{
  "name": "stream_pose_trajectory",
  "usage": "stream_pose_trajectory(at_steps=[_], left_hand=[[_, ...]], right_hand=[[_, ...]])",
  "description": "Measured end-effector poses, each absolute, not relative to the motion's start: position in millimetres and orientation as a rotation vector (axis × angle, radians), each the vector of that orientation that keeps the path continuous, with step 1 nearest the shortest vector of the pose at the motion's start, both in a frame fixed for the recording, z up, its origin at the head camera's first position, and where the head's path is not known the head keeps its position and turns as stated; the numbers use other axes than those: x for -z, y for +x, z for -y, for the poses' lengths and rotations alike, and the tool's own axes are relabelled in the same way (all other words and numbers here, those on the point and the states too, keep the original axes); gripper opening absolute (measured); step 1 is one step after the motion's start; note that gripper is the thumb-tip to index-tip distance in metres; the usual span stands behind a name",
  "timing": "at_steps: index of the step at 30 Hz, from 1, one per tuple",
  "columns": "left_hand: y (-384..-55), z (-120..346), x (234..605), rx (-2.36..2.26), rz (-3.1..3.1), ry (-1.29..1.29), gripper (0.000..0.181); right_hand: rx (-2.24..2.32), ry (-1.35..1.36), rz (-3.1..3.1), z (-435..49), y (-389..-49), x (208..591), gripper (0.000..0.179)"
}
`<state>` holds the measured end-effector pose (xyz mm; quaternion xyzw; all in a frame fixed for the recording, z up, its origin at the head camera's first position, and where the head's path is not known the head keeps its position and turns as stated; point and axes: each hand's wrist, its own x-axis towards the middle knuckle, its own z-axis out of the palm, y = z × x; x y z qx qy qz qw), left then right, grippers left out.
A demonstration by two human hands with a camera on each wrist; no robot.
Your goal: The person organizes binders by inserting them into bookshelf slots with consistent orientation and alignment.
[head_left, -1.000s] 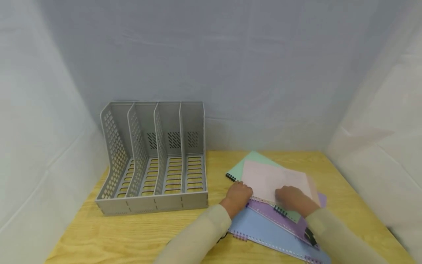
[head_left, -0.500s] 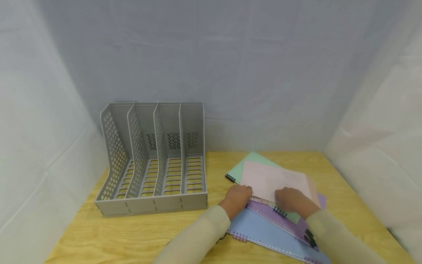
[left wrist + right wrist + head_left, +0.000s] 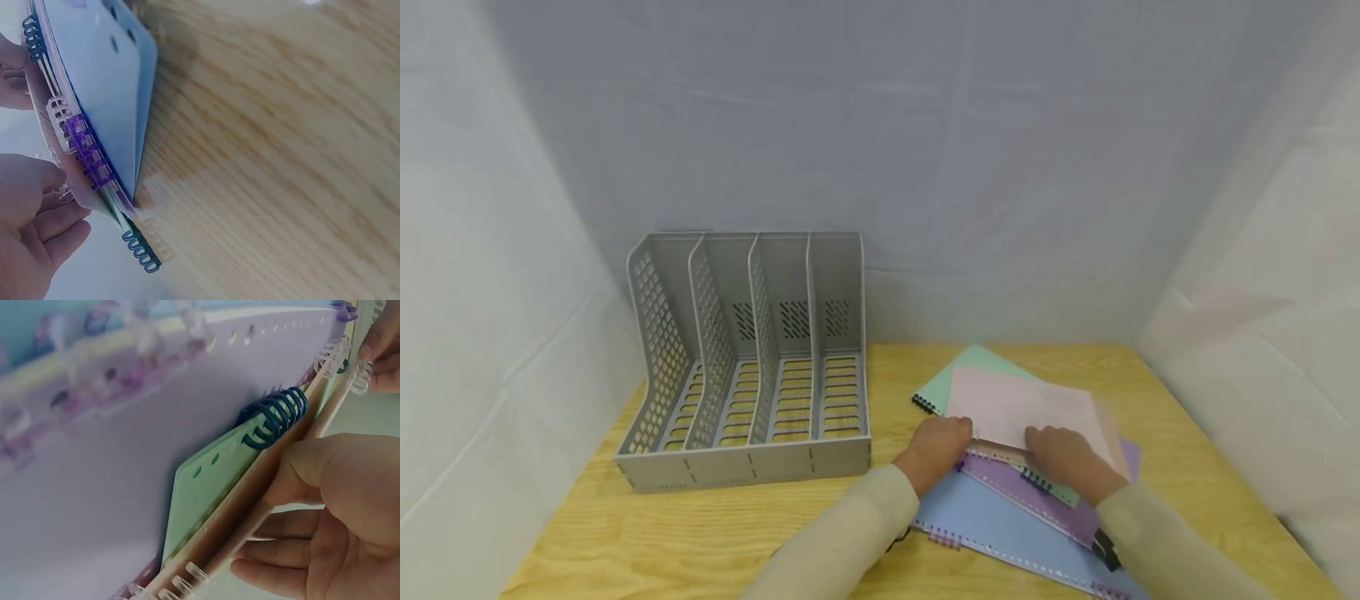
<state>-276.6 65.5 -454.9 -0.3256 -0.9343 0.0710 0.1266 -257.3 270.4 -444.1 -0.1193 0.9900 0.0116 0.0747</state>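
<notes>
My left hand (image 3: 934, 450) pinches the near left corner of a pink loose-leaf notebook (image 3: 1018, 404) with clear binder rings (image 3: 64, 191). Farther right along the same edge, my right hand (image 3: 1067, 458) pinches it, thumb on top and fingers beneath in the right wrist view. That edge is raised slightly, showing a peach notebook (image 3: 998, 451) below. Under these fan out a mint green notebook (image 3: 976, 358) with dark rings (image 3: 281, 415), a purple notebook (image 3: 1022, 493) and, nearest me, a blue notebook (image 3: 992, 533).
A grey file rack (image 3: 741, 471) with several upright slots stands at the left of the wooden table (image 3: 700, 542). Pale sheets (image 3: 910, 167) hang behind the table and along both sides. A small black piece (image 3: 1105, 550) shows beside my right sleeve.
The near edge of the pink notebook has risen slightly between my hands, uncovering a peach strip. My left hand has shifted a little; the rack and lower notebooks stay in place.
</notes>
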Motion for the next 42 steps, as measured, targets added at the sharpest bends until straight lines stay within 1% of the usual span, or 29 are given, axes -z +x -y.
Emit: stream_pose_trajectory(at_steps=[9, 14, 17, 19, 23, 25, 33, 42], left_hand=[[-280.5, -62.1, 455.8, -0.137, 2.711, -0.940, 0.005], [-283.2, -57.4, 454.6, -0.063, 2.664, -0.914, 0.005], [-284.8, -55.1, 454.4, -0.003, 2.635, -0.903, 0.007], [-284.9, -53.7, 453.7, 0.018, 2.614, -0.905, 0.008], [-282.1, -50.7, 447.3, 0.098, 2.562, -0.902, 0.010], [-279.6, -49.0, 441.7, 0.152, 2.539, -0.899, 0.011], [-272.0, -39.5, 429.3, 0.273, 2.414, -0.895, 0.019], [-261.6, -25.2, 424.9, 0.389, 2.311, -0.905, 0.028]], right_hand=[[-0.237, -0.341, -3.144, -263.3, -251.4, 448.3, 0.021], [-0.276, -0.325, -3.212, -262.8, -252.1, 450.8, 0.019], [-0.243, -0.344, -3.285, -265.1, -253.3, 454.3, 0.013], [-0.192, -0.368, -3.346, -266.6, -252.5, 455.3, 0.012], [-0.103, -0.443, -3.462, -269.7, -249.2, 455.0, 0.030], [-0.056, -0.471, -3.502, -270.4, -248.2, 453.9, 0.034], [0.016, -0.412, -3.543, -265.0, -246.2, 449.1, 0.046], [0.182, -0.557, -3.600, -256.9, -240.3, 443.8, 0.049]])
